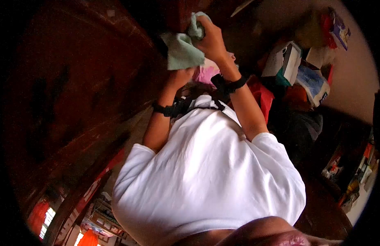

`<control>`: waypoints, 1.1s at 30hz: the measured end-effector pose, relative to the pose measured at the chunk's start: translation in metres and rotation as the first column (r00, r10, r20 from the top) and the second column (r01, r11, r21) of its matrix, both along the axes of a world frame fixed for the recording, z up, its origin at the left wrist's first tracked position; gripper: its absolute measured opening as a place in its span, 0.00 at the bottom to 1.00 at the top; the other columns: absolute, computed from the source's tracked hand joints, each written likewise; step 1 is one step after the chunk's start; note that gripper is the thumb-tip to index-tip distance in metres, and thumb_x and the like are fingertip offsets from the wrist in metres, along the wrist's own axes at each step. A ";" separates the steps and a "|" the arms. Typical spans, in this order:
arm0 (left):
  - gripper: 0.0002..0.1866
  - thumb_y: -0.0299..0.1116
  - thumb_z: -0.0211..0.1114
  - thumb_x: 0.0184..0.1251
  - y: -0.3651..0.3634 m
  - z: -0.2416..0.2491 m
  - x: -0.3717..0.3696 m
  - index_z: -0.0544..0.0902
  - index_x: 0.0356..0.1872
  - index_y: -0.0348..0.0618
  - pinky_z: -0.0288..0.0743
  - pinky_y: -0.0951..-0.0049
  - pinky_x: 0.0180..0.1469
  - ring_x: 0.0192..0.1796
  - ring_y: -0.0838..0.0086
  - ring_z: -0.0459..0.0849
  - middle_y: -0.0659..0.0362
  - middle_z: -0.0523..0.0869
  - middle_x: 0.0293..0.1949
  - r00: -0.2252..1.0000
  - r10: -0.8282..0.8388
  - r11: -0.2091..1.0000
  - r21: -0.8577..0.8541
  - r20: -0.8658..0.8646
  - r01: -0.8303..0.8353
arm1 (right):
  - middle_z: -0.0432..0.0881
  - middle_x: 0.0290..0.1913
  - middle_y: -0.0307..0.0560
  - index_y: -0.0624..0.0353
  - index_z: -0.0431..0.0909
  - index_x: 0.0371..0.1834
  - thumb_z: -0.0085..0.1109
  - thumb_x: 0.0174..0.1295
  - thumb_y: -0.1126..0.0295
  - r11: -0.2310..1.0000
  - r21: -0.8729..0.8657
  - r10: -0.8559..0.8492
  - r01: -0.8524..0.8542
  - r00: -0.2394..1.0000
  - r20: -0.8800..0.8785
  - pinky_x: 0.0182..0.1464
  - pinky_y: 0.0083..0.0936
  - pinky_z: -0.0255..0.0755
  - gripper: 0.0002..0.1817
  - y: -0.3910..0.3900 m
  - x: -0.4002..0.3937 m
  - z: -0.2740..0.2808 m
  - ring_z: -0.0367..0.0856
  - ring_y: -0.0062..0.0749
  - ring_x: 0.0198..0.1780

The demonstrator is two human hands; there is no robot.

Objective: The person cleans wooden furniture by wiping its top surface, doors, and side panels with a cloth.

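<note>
A pale green cloth (184, 54) is at the top middle of the head view, in front of a dark brown wooden surface. My right hand (212, 41) is closed around a bunched part of it, with a fold standing up past the fingers. The rest of the cloth spreads to the left and down. My left hand (182, 77) is just below, at the cloth's lower edge. The cloth covers its fingers, so I cannot make out their grip. Both wrists wear black bands.
A large dark wooden panel (87, 74) fills the left side. Something pink (207, 73) lies beyond my hands. To the right are an open box (289, 61), a blue-and-white packet (312, 84) and a red item (261, 98). Shelves with small items stand at the lower right.
</note>
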State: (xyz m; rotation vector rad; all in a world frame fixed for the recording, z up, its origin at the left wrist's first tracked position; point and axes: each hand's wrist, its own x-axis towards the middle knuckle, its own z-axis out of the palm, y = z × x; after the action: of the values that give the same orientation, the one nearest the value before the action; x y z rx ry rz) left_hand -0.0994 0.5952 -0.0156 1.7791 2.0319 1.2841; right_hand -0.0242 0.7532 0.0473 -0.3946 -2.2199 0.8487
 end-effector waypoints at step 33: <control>0.29 0.37 0.51 0.76 0.052 -0.138 -0.093 0.56 0.73 0.40 0.55 0.56 0.73 0.71 0.59 0.62 0.51 0.59 0.73 0.659 -0.073 0.995 0.005 0.749 0.103 | 0.76 0.53 0.55 0.59 0.68 0.60 0.66 0.48 0.72 0.984 -0.131 0.148 -0.119 0.960 0.237 0.51 0.42 0.73 0.32 -0.026 0.029 -0.033 0.77 0.54 0.53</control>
State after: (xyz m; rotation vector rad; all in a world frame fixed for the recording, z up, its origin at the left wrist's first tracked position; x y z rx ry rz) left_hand -0.1927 0.6468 -0.1534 1.0114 1.4446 1.5762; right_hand 0.0046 0.7272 0.0147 -0.4280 -2.4555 1.0532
